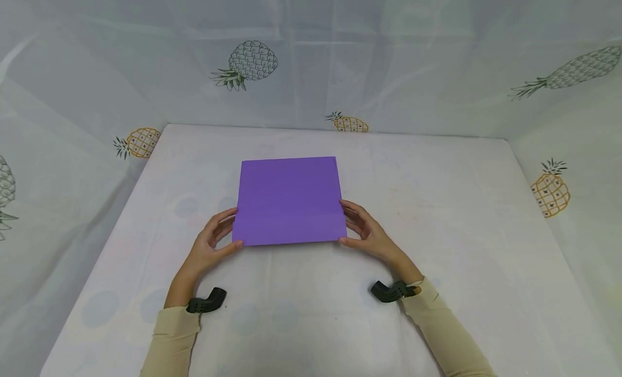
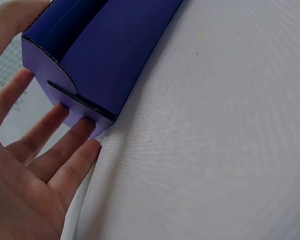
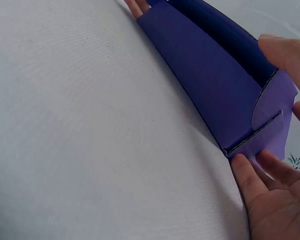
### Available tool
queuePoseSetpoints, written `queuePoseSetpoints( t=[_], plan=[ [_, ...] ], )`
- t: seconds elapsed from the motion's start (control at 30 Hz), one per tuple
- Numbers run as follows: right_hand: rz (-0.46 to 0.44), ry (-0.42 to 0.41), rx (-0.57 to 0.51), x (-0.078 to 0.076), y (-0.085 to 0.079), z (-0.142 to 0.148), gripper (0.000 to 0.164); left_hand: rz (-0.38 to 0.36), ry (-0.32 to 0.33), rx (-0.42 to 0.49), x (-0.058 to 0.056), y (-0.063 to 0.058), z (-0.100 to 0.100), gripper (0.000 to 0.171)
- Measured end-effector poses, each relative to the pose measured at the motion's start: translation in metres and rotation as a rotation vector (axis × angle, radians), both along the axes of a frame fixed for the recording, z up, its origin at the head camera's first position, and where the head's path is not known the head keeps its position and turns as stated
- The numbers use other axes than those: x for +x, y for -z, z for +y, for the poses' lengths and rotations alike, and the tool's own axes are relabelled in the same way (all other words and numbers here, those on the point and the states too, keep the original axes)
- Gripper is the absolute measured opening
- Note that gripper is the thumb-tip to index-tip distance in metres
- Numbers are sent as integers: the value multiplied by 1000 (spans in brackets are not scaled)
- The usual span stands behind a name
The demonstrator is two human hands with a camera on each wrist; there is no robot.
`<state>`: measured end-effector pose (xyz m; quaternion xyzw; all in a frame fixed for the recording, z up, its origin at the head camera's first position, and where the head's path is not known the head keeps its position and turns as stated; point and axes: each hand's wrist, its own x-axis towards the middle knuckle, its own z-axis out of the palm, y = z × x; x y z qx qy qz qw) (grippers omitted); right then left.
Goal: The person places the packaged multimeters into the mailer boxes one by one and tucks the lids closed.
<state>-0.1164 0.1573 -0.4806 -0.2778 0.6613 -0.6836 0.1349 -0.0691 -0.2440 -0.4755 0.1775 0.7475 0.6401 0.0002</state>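
Note:
A purple cardboard box (image 1: 289, 201) rests on the white cloth, its flat lid facing up. Along the near side a dark gap shows between the lid and the front wall (image 3: 200, 70). A flap with a curved edge (image 2: 45, 62) stands at the box's left end. My left hand (image 1: 209, 244) holds that end, thumb at the near corner and fingertips (image 2: 87, 125) against the side wall. At the opposite end my right hand (image 1: 371, 236) holds the box likewise, its thumb (image 3: 285, 52) by the lid edge and fingers low on the side.
A white cloth (image 1: 466, 215) covers the table, whose far edge lies behind the box. Pale curtains with a pineapple print (image 1: 252, 61) hang behind and at both sides. Each wrist wears a dark strap mount (image 1: 206, 300) beside a beige sleeve (image 1: 170, 339).

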Motion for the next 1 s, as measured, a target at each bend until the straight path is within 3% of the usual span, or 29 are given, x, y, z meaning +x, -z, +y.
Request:
queuePoseSetpoints(
  t=[0.43, 0.77, 1.0],
  plan=[
    [-8, 4, 16, 0, -2, -1, 87, -79, -23, -13, 1, -1, 1, 75],
    [38, 12, 70, 0, -5, -7, 91, -49, 14, -15, -2, -1, 2, 80],
    [40, 22, 93, -1, -3, -8, 90, -60, -8, -19, -3, 0, 4, 82]
  ],
)
